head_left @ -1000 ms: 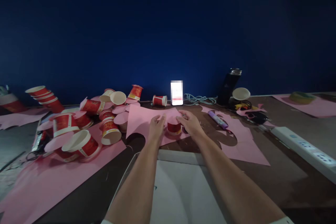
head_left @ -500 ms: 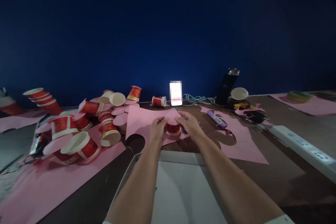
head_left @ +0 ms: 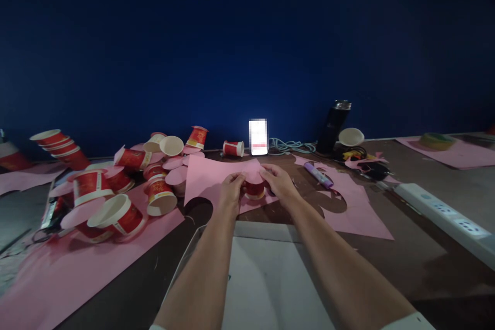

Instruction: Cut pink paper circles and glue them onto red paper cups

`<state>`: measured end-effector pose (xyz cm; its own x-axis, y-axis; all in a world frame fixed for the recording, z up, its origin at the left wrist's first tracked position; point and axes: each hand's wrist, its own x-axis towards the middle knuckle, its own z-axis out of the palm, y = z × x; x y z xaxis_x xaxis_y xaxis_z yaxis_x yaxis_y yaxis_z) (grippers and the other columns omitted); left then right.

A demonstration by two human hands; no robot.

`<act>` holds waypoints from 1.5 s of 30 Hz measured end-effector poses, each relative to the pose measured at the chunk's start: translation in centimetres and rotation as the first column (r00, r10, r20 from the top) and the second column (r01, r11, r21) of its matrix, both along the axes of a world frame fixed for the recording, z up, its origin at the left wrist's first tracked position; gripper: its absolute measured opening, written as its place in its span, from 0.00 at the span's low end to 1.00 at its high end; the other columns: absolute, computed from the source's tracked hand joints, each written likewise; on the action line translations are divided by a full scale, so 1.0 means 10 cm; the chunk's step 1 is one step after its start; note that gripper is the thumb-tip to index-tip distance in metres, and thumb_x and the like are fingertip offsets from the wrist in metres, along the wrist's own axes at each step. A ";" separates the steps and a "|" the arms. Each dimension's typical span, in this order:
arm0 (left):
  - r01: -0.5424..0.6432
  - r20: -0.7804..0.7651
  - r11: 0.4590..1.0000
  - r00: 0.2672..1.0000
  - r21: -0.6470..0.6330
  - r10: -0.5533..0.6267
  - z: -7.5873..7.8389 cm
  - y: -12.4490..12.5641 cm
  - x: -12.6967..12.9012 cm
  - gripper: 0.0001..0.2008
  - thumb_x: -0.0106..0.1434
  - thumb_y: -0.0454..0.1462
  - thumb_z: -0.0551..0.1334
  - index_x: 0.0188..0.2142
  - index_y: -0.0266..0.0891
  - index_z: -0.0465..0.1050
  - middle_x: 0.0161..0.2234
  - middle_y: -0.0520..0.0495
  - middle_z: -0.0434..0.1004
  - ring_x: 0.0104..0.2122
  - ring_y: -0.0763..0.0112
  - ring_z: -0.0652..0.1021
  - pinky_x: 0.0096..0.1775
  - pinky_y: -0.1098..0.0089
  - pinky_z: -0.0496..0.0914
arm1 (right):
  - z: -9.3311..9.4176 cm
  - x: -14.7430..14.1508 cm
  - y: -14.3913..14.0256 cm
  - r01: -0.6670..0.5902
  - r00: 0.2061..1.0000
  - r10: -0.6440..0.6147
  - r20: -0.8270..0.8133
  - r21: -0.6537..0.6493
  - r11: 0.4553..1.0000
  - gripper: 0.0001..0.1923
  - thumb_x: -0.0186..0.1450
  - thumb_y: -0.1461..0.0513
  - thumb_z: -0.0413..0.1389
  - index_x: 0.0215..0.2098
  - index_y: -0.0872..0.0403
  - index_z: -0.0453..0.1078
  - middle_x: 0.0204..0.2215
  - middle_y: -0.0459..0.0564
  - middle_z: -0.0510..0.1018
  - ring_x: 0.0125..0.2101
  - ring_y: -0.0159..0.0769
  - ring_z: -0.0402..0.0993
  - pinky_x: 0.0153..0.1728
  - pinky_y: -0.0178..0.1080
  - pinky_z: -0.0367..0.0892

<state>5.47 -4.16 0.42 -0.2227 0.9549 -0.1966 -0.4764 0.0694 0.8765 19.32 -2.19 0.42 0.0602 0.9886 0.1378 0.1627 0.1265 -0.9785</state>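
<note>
Two bare forearms enter from the bottom edge of the head view and narrow toward the hands. The left hand and right hand carry no gloves, rings, watch or wristband that can be made out. Both forearms are uncovered along their full visible length. A sliver of white sleeve edge shows at the bottom border on each arm, near the elbow. Finer detail is lost in the dim light.

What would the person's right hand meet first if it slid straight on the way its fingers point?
Probably the red paper cup between both hands; the right hand points left and away, already touching it.
</note>
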 end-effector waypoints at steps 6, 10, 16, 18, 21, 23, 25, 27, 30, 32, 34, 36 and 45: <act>0.018 0.093 1.000 0.995 -0.001 -0.018 0.03 -0.02 0.00 0.11 0.45 0.34 0.69 0.29 0.33 0.71 0.19 0.56 0.66 0.18 0.82 0.66 0.22 0.78 0.61 | 0.02 -0.01 -0.02 -0.014 1.000 0.014 -0.017 -0.029 0.999 0.26 0.54 0.52 0.57 0.47 0.57 0.72 0.23 0.45 0.72 0.21 0.28 0.63 0.23 0.32 0.60; 0.030 0.115 1.000 0.993 0.001 -0.030 0.04 -0.03 0.01 0.09 0.47 0.33 0.68 0.28 0.34 0.71 0.19 0.55 0.66 0.19 0.82 0.66 0.22 0.78 0.61 | 0.02 -0.01 -0.03 -0.019 0.999 0.018 -0.031 -0.023 1.000 0.24 0.54 0.53 0.57 0.46 0.58 0.72 0.25 0.46 0.73 0.23 0.28 0.65 0.25 0.32 0.61; 0.018 0.116 1.000 0.993 -0.007 -0.017 0.07 -0.04 0.02 0.08 0.48 0.32 0.66 0.28 0.34 0.70 0.18 0.56 0.66 0.18 0.82 0.66 0.22 0.79 0.62 | 0.00 -0.01 -0.01 -0.018 0.999 0.016 -0.043 -0.029 0.999 0.25 0.54 0.52 0.57 0.45 0.58 0.72 0.24 0.46 0.73 0.22 0.28 0.64 0.22 0.32 0.59; 0.018 0.115 1.000 0.993 -0.003 -0.018 0.07 -0.04 0.02 0.08 0.48 0.32 0.66 0.28 0.34 0.69 0.18 0.56 0.66 0.18 0.83 0.66 0.22 0.80 0.61 | 0.00 -0.01 0.00 -0.008 0.999 0.007 -0.036 -0.033 0.999 0.24 0.55 0.52 0.56 0.45 0.57 0.73 0.24 0.46 0.74 0.21 0.28 0.63 0.21 0.31 0.59; 0.023 0.108 1.000 0.994 0.000 -0.023 0.06 -0.04 0.01 0.09 0.47 0.33 0.67 0.28 0.34 0.69 0.18 0.56 0.65 0.18 0.82 0.66 0.22 0.80 0.61 | 0.01 -0.01 -0.01 -0.009 1.000 0.008 -0.027 -0.029 1.000 0.25 0.55 0.52 0.56 0.46 0.57 0.72 0.24 0.46 0.73 0.21 0.28 0.63 0.21 0.31 0.59; 0.025 0.102 1.000 0.994 -0.001 -0.025 0.06 -0.04 0.01 0.10 0.47 0.34 0.67 0.28 0.34 0.69 0.18 0.56 0.65 0.18 0.82 0.66 0.22 0.79 0.61 | 0.01 -0.01 -0.01 -0.016 0.999 0.015 -0.036 -0.028 0.999 0.25 0.54 0.53 0.56 0.47 0.58 0.72 0.23 0.45 0.73 0.21 0.28 0.63 0.21 0.31 0.59; 0.018 0.101 1.000 0.995 -0.003 -0.018 0.05 -0.04 0.01 0.09 0.47 0.34 0.67 0.28 0.34 0.69 0.18 0.56 0.65 0.18 0.82 0.66 0.22 0.79 0.62 | 0.01 -0.01 -0.02 -0.022 0.999 0.021 -0.047 -0.026 0.999 0.25 0.54 0.53 0.57 0.47 0.58 0.72 0.24 0.46 0.73 0.22 0.28 0.64 0.22 0.31 0.60; 0.012 0.101 1.000 0.995 -0.004 -0.011 0.04 -0.04 0.02 0.09 0.48 0.34 0.66 0.28 0.35 0.69 0.18 0.56 0.65 0.18 0.82 0.66 0.23 0.79 0.62 | 0.00 0.00 -0.02 -0.027 0.998 0.026 -0.049 -0.027 0.999 0.25 0.53 0.54 0.58 0.46 0.58 0.72 0.26 0.47 0.74 0.23 0.28 0.65 0.23 0.31 0.61; 0.005 0.099 1.000 0.995 0.000 -0.005 0.04 -0.04 0.02 0.09 0.47 0.35 0.67 0.28 0.35 0.68 0.18 0.56 0.65 0.18 0.82 0.66 0.23 0.78 0.62 | 0.00 0.00 -0.02 -0.032 0.999 0.031 -0.043 -0.034 0.999 0.25 0.53 0.54 0.58 0.47 0.57 0.71 0.26 0.46 0.74 0.23 0.29 0.66 0.24 0.31 0.62; 0.002 0.103 1.000 0.995 0.008 -0.003 0.04 -0.05 0.02 0.11 0.46 0.35 0.68 0.27 0.35 0.68 0.18 0.57 0.65 0.19 0.82 0.66 0.24 0.78 0.62 | 0.00 0.01 -0.02 -0.034 0.999 0.033 -0.035 -0.033 0.999 0.25 0.53 0.54 0.58 0.47 0.57 0.71 0.25 0.46 0.74 0.22 0.28 0.66 0.23 0.31 0.62; 0.004 0.106 1.000 0.994 0.015 -0.006 0.04 -0.04 0.03 0.14 0.45 0.37 0.70 0.26 0.36 0.66 0.18 0.58 0.64 0.18 0.82 0.66 0.23 0.78 0.62 | 0.00 0.01 -0.01 -0.033 0.999 0.032 -0.025 -0.025 0.999 0.24 0.54 0.54 0.58 0.47 0.57 0.71 0.26 0.46 0.75 0.23 0.28 0.66 0.24 0.31 0.62; 0.015 0.103 0.999 0.994 0.032 -0.019 0.03 -0.03 0.03 0.16 0.43 0.38 0.71 0.26 0.36 0.66 0.17 0.58 0.63 0.18 0.82 0.65 0.22 0.77 0.61 | 0.00 0.00 -0.01 -0.029 1.000 0.029 -0.012 -0.019 0.999 0.24 0.54 0.54 0.58 0.46 0.56 0.72 0.27 0.47 0.75 0.24 0.29 0.67 0.24 0.31 0.63; 0.010 0.077 0.999 0.997 0.042 -0.013 -0.01 0.01 0.04 0.14 0.43 0.36 0.70 0.28 0.34 0.69 0.20 0.56 0.67 0.19 0.81 0.67 0.22 0.78 0.61 | 0.04 0.00 -0.05 -0.060 0.996 0.056 -0.074 -0.052 0.997 0.24 0.54 0.55 0.58 0.46 0.58 0.72 0.23 0.45 0.73 0.21 0.27 0.64 0.22 0.31 0.61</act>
<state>5.84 -4.11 0.35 -0.1976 0.9650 -0.1727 -0.5426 0.0391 0.8391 19.33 -2.70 0.86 0.0104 0.9966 0.0818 0.0852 0.0806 -0.9931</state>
